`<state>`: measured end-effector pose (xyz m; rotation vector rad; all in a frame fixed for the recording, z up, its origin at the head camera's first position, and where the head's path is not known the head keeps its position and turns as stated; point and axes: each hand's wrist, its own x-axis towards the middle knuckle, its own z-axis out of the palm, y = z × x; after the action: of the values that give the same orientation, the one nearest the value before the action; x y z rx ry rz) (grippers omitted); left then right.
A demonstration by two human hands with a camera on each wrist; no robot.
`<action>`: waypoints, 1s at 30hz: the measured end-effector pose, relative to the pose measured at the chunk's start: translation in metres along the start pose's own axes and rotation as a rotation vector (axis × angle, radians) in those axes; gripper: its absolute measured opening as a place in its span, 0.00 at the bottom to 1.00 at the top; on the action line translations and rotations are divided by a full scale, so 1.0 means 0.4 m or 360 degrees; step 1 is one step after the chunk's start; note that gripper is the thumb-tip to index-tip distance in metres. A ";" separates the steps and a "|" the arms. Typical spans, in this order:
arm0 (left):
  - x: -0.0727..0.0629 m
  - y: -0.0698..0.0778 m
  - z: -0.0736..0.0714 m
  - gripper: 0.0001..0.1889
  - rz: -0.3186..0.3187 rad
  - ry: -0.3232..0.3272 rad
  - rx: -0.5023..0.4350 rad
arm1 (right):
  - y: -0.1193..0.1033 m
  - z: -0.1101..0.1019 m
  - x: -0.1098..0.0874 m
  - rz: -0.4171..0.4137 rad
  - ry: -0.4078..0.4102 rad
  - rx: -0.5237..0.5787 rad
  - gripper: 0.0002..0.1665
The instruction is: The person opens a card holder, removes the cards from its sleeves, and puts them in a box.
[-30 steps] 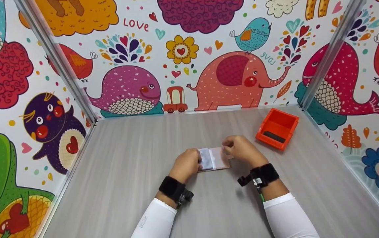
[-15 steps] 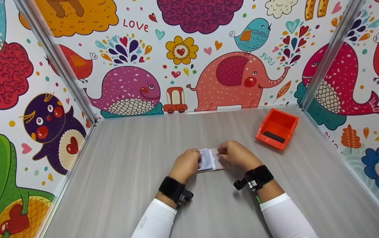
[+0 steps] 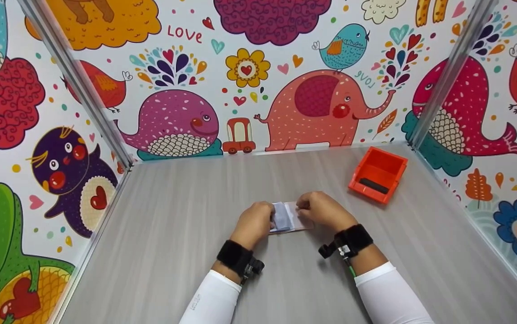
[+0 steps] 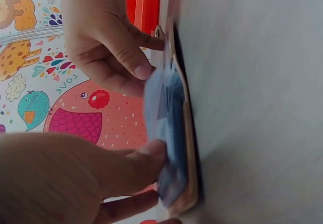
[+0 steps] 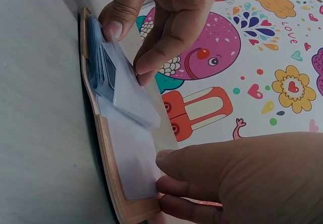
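Observation:
A small card holder [image 3: 301, 220] with a tan cover and clear plastic sleeves lies spread on the table between both hands. My left hand [image 3: 254, 220] pinches one sleeve [image 5: 131, 93] between thumb and fingers; it stands raised at an angle from the bluish stack of sleeves [image 5: 96, 47]. The right hand [image 3: 326, 209] grips the opposite side, thumb and fingertips at the edge of the flat whitish sleeve [image 5: 133, 158] there. In the left wrist view, the stack shows edge-on over the tan cover [image 4: 189, 158].
An orange-red plastic bin [image 3: 382, 168] with a dark bar [image 3: 374, 186] inside stands at the back right of the grey table [image 3: 173, 252]. Walls printed with cartoon animals [image 3: 177, 121] enclose the table at the back and sides.
My right hand has moved left and inward along the card holder, then stayed there. The left hand keeps its place, while the bluish sleeve beside it has lifted and shifted slightly right.

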<state>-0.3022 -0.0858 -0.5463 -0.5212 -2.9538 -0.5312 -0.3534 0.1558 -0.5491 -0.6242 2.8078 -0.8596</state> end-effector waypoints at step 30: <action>0.006 -0.004 0.006 0.05 0.0059 0.0047 -0.0040 | -0.113 0.017 -0.012 -0.0316 0.0082 -0.0051 0.20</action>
<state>-0.3051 -0.0855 -0.5485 -0.5638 -2.9069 -0.5675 -0.3316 0.1205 -0.5294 -0.9116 2.8457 -0.8763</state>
